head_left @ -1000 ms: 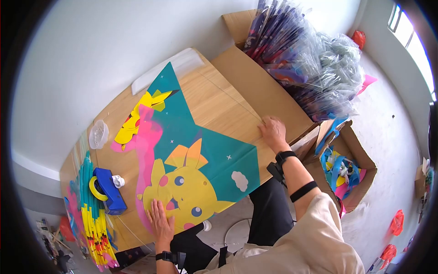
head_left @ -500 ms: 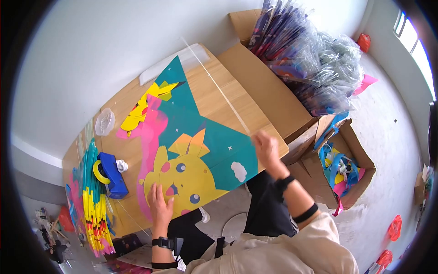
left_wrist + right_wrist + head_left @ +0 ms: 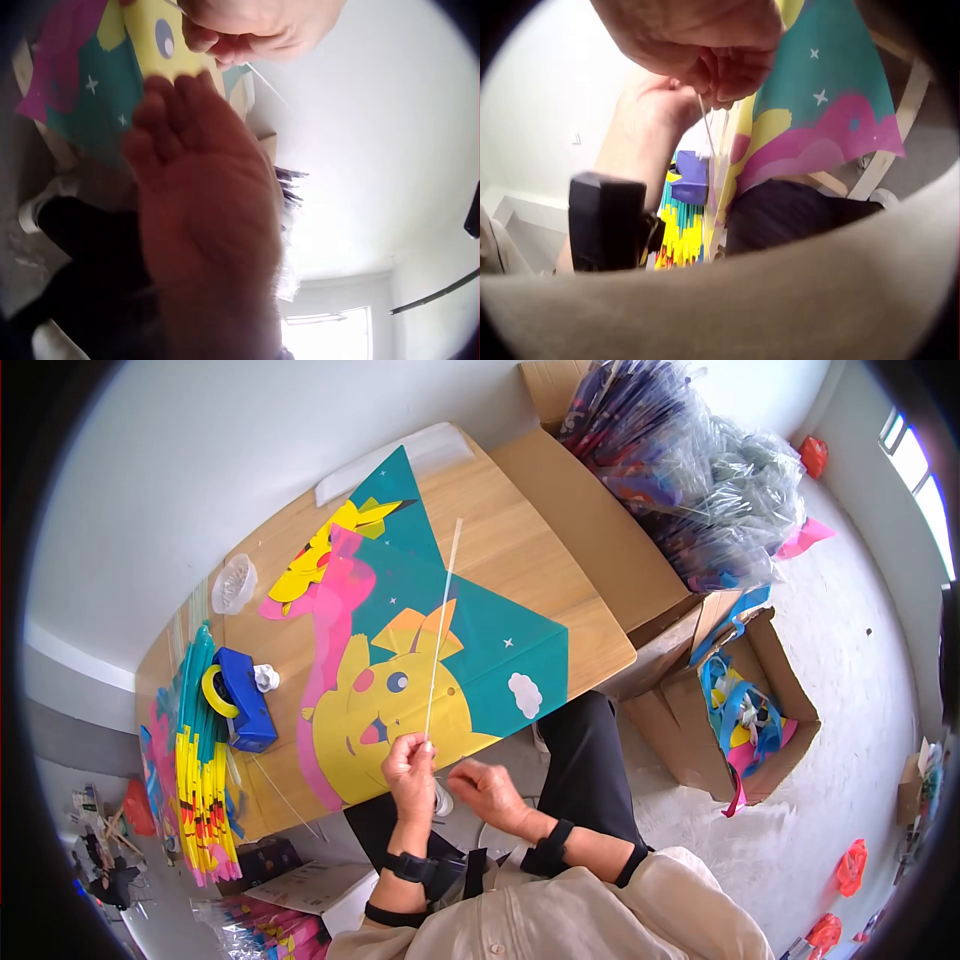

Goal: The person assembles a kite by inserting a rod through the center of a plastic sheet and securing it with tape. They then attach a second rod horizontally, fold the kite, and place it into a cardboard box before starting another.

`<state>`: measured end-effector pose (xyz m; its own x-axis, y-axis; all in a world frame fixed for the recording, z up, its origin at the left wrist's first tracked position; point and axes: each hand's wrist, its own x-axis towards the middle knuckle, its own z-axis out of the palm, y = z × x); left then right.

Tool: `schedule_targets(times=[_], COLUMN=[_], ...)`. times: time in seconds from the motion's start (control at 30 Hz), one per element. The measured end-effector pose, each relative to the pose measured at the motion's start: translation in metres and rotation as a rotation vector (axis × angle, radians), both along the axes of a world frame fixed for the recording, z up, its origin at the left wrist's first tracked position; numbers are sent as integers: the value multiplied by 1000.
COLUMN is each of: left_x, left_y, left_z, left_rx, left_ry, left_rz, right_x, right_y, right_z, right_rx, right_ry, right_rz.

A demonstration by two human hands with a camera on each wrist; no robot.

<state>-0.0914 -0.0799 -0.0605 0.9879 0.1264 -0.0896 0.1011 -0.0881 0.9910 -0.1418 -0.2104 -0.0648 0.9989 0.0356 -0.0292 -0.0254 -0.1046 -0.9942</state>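
The left hand (image 3: 410, 775) pinches a thin pale strip (image 3: 440, 630), which stretches up across the printed yellow character sheet (image 3: 350, 765). In the left wrist view the left hand (image 3: 262, 26) is at the top, with the right hand (image 3: 210, 172) below it, palm showing. Just right of the left hand in the head view, the right hand (image 3: 490, 792) has curled fingers, with no object visible in them. The right wrist view has the right hand (image 3: 705, 45) overlapping the left hand (image 3: 649, 112); the strip (image 3: 707, 124) shows below their fingers.
On the wooden table (image 3: 520, 540) are a blue tape dispenser (image 3: 243, 700), a small clear bowl (image 3: 234, 584) and bundled teal-yellow pieces (image 3: 200, 750). Right of it stand a carton (image 3: 580, 530) with plastic-wrapped items (image 3: 700, 480) and an open box (image 3: 675, 740) of scraps.
The right hand has moved from the table's right edge to beside the left hand. The left hand has lifted off the sheet and now pinches the strip.
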Motion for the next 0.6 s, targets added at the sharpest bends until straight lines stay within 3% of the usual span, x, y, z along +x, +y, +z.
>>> schedule_targets(times=[0.1,0.23,0.3,0.6], left_x=[9,21,26,42], left_y=[32,44,44,40], left_z=[-4,18,21,14], left_rx=[448,751,777,906], left_ry=[-250,-374,-362,-410], left_rz=[-66,-145,-177,-232], right_x=[21,51,65,86], right_y=[-24,-63,-79,-100], right_z=[8,6,11,-9], right_rx=[-180,-439,-648,-949], right_ry=[-137,-298,-445,-317], right_rz=[-219,-345,-439,-366])
